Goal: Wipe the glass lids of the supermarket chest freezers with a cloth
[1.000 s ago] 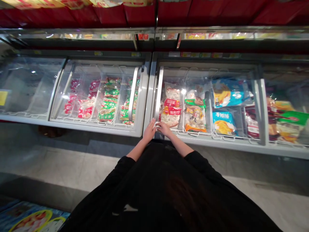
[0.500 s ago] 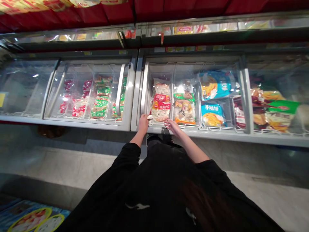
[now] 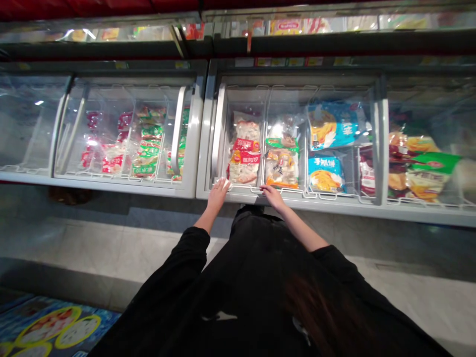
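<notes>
I stand at the open right-hand chest freezer [image 3: 334,204]. My left hand [image 3: 217,192] rests on the freezer's front rim at its left corner, fingers pressed on a small white thing [image 3: 226,185] that looks like a cloth. My right hand [image 3: 272,194] lies on the same rim a little to the right, fingers stretched out and holding nothing. Just behind my hands, wire baskets hold a red-and-white bag of frozen dumplings [image 3: 243,159] and a green-topped bag [image 3: 281,166]. The pushed-aside glass lid's grey handle [image 3: 217,130] stands above my left hand.
Blue bags [image 3: 326,174] and more packets [image 3: 424,171] fill the baskets to the right. A second freezer [image 3: 122,187] on the left has its glass lid over red and green packets. Tiled floor [image 3: 111,248] lies below, with a printed blue box [image 3: 48,327] at the lower left.
My hands were together at the freezer's left corner. They have since spread apart along the front rim, the left staying on the white thing, the right sliding right. My view has dropped slightly.
</notes>
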The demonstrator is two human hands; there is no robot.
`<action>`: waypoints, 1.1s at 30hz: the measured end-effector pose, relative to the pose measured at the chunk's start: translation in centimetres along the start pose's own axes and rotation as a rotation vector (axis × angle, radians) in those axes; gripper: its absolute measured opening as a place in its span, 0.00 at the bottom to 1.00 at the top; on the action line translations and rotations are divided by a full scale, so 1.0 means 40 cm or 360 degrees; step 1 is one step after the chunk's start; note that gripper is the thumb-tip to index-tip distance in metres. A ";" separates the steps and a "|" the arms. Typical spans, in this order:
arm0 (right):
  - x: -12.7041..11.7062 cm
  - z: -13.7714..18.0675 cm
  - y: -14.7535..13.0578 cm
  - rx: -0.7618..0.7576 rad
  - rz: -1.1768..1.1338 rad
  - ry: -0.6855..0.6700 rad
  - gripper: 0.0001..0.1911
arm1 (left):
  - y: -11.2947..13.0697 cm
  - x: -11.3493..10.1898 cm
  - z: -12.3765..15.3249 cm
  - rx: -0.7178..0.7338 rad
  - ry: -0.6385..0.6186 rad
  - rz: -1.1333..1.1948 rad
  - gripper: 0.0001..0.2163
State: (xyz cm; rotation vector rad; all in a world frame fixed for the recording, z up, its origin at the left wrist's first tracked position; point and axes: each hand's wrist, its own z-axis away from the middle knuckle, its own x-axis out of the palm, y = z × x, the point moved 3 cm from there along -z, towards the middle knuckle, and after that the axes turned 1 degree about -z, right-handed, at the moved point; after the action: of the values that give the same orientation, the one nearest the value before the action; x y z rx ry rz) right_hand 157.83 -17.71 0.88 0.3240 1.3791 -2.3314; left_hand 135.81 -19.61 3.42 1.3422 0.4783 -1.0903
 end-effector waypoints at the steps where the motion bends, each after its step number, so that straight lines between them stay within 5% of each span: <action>1: -0.002 -0.003 -0.006 -0.0011 0.0035 0.0012 0.13 | -0.007 0.001 0.002 -0.0003 0.0004 0.0004 0.20; 8: 0.000 -0.021 -0.013 0.0052 0.0167 0.0103 0.13 | 0.038 0.061 -0.059 0.0295 -0.0253 0.0086 0.19; 17: -0.057 -0.026 -0.026 0.0097 0.0246 0.0179 0.13 | -0.072 -0.023 -0.047 0.0372 -0.0355 0.0175 0.18; 26: -0.092 -0.017 -0.009 0.0147 0.0303 0.0151 0.13 | 0.087 0.060 -0.141 0.0478 -0.0459 0.0352 0.14; 33: -0.154 -0.024 0.032 0.0157 0.0287 0.0207 0.16 | 0.002 0.022 -0.081 0.0344 -0.0427 0.0364 0.16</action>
State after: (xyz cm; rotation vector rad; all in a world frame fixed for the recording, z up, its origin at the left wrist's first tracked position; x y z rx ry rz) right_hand 163.87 -16.02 1.85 0.6132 1.2386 -2.2662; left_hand 137.24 -16.90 2.02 1.3730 0.0080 -1.1318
